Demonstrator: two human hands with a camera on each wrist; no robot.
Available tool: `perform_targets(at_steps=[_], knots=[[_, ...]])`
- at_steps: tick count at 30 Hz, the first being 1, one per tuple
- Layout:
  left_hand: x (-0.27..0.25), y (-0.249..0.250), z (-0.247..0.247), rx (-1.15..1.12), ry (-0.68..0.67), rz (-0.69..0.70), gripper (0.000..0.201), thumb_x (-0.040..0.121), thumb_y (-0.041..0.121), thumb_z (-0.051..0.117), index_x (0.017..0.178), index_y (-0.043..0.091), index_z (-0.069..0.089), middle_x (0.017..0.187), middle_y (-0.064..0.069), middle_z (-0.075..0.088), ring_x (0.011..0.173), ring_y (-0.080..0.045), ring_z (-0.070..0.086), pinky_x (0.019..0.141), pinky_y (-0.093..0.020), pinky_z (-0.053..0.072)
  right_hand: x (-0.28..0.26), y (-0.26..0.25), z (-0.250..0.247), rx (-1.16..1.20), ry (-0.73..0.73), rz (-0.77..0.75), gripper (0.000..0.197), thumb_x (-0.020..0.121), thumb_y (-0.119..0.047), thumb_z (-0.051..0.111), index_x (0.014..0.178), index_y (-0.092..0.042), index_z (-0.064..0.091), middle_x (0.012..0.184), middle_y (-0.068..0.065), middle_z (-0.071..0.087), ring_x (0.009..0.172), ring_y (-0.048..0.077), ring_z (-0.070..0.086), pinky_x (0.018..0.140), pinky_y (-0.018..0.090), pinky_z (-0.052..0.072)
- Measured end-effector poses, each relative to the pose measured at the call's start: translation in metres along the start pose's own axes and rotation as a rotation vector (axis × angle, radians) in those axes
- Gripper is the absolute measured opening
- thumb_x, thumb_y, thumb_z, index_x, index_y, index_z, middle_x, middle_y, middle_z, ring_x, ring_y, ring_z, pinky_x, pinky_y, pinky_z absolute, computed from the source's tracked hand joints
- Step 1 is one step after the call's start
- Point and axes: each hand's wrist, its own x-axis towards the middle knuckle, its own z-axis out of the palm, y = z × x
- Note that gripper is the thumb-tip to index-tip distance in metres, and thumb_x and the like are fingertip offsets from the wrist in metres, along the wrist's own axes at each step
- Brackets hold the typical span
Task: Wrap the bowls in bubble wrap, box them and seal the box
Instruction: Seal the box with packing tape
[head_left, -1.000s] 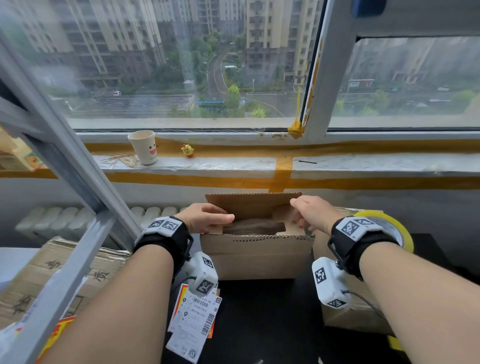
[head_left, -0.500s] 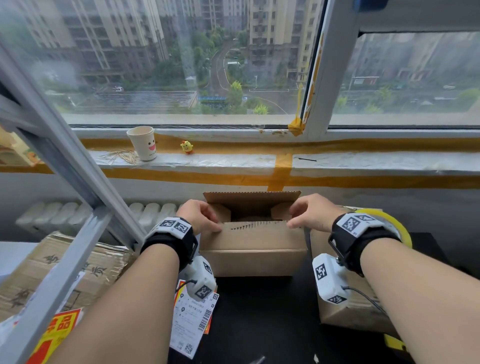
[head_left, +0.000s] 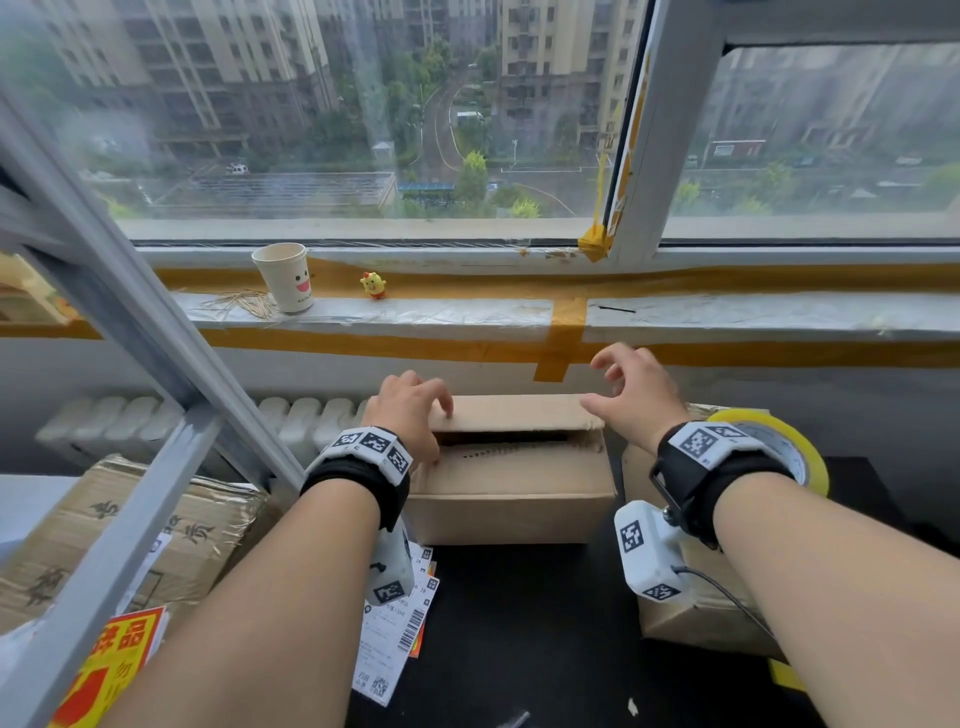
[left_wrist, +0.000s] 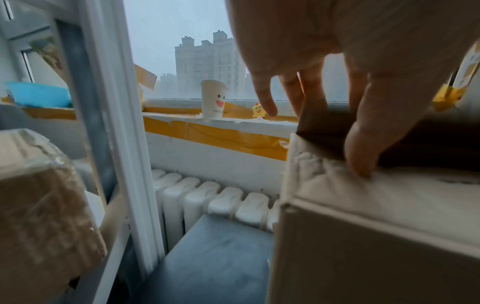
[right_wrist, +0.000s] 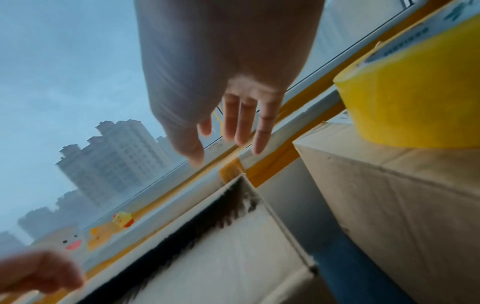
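Cardboard box (head_left: 511, 488) sits on the dark surface (head_left: 524, 623) in front of you, its far flap folded nearly flat with a dark slit left along the top; what lies inside cannot be made out. Your left hand (head_left: 410, 415) presses on the box's left end, fingers bent over the far flap and thumb on the near one. Your right hand (head_left: 636, 395) hovers above the right end, fingers spread and holding nothing. Right of the box, a yellow tape roll (head_left: 769, 447) rests on a second carton (head_left: 696, 618). A paper cup (head_left: 284, 278) stands on the far windowsill (head_left: 467, 312).
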Motion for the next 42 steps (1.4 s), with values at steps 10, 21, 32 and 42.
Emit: perform_targets(at_steps=[10,21,32,42], knots=[[0.009,0.022,0.009,0.021,-0.135,0.047,0.027,0.084,0.026,0.068,0.109,0.031,0.059,0.118,0.003,0.045,0.11,-0.019,0.052,0.092,-0.032,0.047,-0.017,0.01,-0.01,-0.03,-0.197,0.087,0.015,0.085,-0.013,0.065,0.086,-0.024,0.076,0.089,-0.007,0.069,0.089,0.012,0.06,0.078,0.024,0.045],[0.019,0.102,0.017,-0.063,-0.164,0.106,0.023,0.086,0.006,0.058,0.095,0.027,0.057,0.113,-0.002,0.054,0.095,-0.021,0.059,0.084,-0.031,0.052,-0.029,0.077,-0.078,-0.043,0.152,0.324,0.03,0.077,-0.004,0.06,0.092,-0.028,0.069,0.107,0.004,0.067,0.106,0.024,0.057,0.086,0.025,0.045],[0.018,0.122,0.019,-0.088,-0.244,0.027,0.018,0.091,0.009,0.05,0.097,0.018,0.064,0.109,-0.003,0.058,0.085,-0.022,0.054,0.07,-0.028,0.042,-0.045,0.108,-0.075,-0.282,0.023,0.445,0.04,0.089,-0.008,0.053,0.125,-0.022,0.06,0.124,0.01,0.062,0.111,0.034,0.058,0.087,0.036,0.049],[0.015,0.141,-0.021,-0.759,-0.272,0.016,0.041,0.098,0.043,0.047,0.097,0.009,0.07,0.092,-0.003,0.07,0.083,-0.016,0.064,0.08,-0.031,0.053,-0.019,0.059,-0.074,0.101,0.056,0.341,0.022,0.084,-0.002,0.06,0.1,-0.015,0.055,0.107,0.011,0.062,0.096,0.029,0.056,0.077,0.033,0.046]])
